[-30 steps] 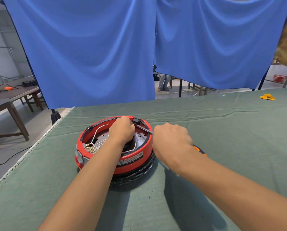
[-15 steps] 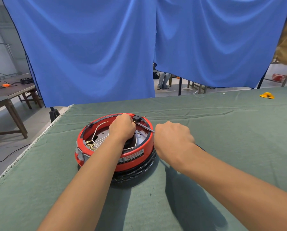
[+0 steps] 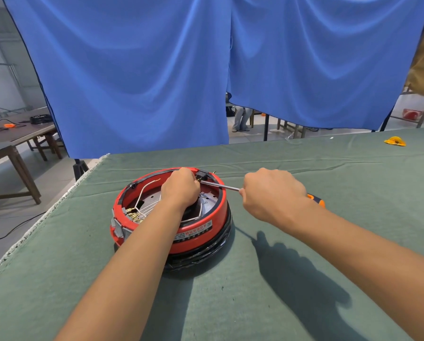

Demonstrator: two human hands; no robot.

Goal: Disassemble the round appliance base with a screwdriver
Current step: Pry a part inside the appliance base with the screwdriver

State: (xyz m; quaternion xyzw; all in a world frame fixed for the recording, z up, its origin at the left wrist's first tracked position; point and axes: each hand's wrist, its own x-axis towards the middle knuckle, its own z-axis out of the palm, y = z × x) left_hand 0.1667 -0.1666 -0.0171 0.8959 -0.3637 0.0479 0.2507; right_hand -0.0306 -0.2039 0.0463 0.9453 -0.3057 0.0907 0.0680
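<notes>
A round red appliance base (image 3: 196, 233) with a black lower ring lies open side up on the green cloth, showing metal plates, white wires and brass terminals inside. My left hand (image 3: 181, 188) reaches into it with fingers closed near a black block at the far rim; what it pinches is hidden. My right hand (image 3: 272, 195) is fisted around a screwdriver (image 3: 219, 186) to the right of the base. Its metal shaft points left to the black block, and the orange and black handle end sticks out behind my wrist.
The green cloth-covered table (image 3: 304, 279) ends at a frayed left edge. A small yellow object (image 3: 395, 141) lies far right. Blue curtains (image 3: 156, 70) hang behind the table. A wooden table (image 3: 14, 141) with tools stands at the left, and a person's legs show under the curtain.
My right hand has drawn back to the right, away from the base's rim, so more of the screwdriver shaft shows. My left hand has stayed inside the base.
</notes>
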